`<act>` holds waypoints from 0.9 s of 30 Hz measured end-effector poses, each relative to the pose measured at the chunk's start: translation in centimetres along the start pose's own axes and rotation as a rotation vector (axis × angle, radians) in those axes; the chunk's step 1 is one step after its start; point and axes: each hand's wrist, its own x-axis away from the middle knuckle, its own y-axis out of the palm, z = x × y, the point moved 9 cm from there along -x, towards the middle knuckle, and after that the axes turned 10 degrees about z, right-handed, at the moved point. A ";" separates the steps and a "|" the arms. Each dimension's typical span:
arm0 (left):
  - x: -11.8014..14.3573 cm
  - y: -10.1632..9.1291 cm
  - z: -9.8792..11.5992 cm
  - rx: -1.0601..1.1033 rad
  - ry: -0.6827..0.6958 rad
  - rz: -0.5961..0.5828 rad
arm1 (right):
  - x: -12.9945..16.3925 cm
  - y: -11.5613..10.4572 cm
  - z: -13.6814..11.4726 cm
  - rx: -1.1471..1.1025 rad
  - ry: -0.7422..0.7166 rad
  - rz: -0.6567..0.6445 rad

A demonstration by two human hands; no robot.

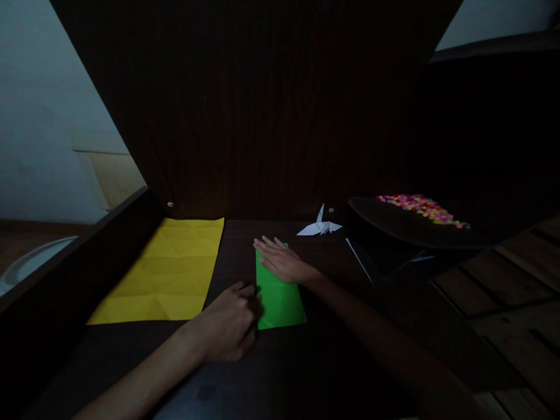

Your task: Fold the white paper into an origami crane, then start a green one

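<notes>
A green sheet of paper [280, 303], narrow and apparently folded, lies on the dark wooden surface in front of me. My right hand [282, 261] rests flat across its upper part, fingers spread. Against the paper's left edge is my left hand [231, 321], closed with its fingers curled under; the fingertips are hidden, so what they pinch, if anything, does not show. To the left lies a larger yellow sheet of paper [166, 271], opened out and marked with fold creases. A white origami crane [321, 226] sits beyond my right hand near the back panel.
A tall dark wooden panel [280, 105] rises at the back, and a low side board [83, 245] borders the left. At right, a dark rounded object [394, 233] carries a cluster of small multicoloured pieces [422, 208]. A thin pale strip [359, 261] lies beside it. The scene is dim.
</notes>
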 end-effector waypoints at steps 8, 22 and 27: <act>0.7 0.1 2.4 0.097 -0.025 -0.128 | -0.2 0.5 0.6 0.056 0.060 -0.009; -1.1 0.9 -2.3 0.093 -0.110 0.238 | 0.1 -1.0 -0.1 0.160 0.048 0.125; -0.9 2.1 -2.1 0.064 -0.030 0.178 | -0.3 -2.0 -0.1 0.221 0.065 0.187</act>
